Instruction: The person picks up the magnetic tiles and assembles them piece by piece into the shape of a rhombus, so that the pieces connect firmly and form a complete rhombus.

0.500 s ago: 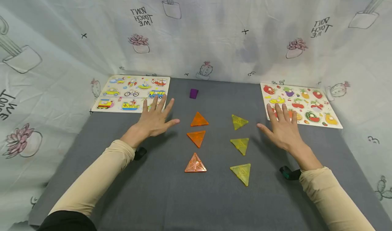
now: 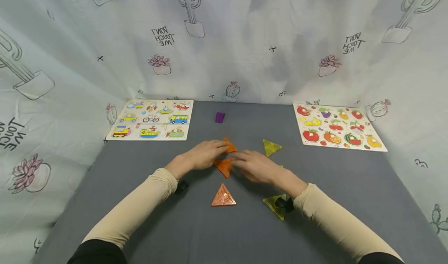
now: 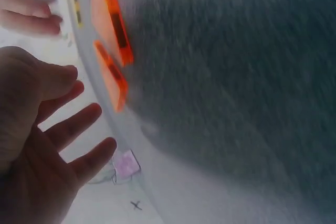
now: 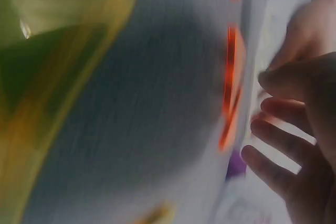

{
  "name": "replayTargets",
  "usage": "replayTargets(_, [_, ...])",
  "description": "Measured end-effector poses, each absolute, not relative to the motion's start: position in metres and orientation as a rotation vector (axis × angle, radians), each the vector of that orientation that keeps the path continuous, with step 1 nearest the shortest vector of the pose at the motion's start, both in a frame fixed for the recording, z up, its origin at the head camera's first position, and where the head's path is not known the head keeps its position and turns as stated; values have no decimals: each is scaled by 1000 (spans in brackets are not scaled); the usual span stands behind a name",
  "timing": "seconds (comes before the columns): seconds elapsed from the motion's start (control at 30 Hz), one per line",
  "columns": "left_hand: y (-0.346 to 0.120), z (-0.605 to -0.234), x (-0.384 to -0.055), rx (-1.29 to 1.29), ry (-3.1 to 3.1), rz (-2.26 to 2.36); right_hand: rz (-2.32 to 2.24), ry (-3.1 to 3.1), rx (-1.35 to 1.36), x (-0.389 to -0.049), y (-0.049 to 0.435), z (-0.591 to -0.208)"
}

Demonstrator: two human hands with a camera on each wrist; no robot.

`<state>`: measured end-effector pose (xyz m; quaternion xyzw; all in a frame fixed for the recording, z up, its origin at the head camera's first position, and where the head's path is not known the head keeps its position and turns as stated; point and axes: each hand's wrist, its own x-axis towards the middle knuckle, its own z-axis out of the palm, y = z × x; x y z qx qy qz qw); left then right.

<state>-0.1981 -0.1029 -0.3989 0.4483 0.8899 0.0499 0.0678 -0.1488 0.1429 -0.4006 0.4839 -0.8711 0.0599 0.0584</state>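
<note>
My left hand hovers over the left edge of the back orange triangle tile, partly covering it. Opposite, my right hand has its fingertips above the right side of the middle orange triangle tile. Both wrist views show loosely bent, spread fingers with nothing between them. Nearer to me lies a paler orange triangle tile. To the right, a yellow triangle tile lies at the back and another yellow tile at the front, under the right wrist. The right hand hides most of the yellow tile between them.
A small purple piece lies near the back of the grey table. At back left is a vehicle picture board; a fruit picture board is at back right. A printed curtain hangs behind.
Both hands have moved inward from beside the two picture boards to the orange tiles at the middle. The head view has tilted slightly upward. The tiles keep their arrangement.
</note>
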Motion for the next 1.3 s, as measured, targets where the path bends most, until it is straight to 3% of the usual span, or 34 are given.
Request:
replayTargets(0.17, [-103, -406, -195, 1298, 2608, 65, -5, -2721, 1615, -142, 118, -406])
replayTargets(0.77, [-143, -408, -191, 1307, 2843, 301, -75, -2603, 1397, -162, 128, -401])
replayTargets(0.9, [-144, -411, -189, 1336, 2827, 390, 218, -2719, 1307, -166, 122, -396])
replayTargets(1.13, [-132, -417, -184, 1453, 2790, 453, 872, -2954, 837, -166, 109, -395])
replayTargets(1.3, [-119, -423, -178, 1499, 2744, 418, 1030, -2997, 788, -161, 103, -401])
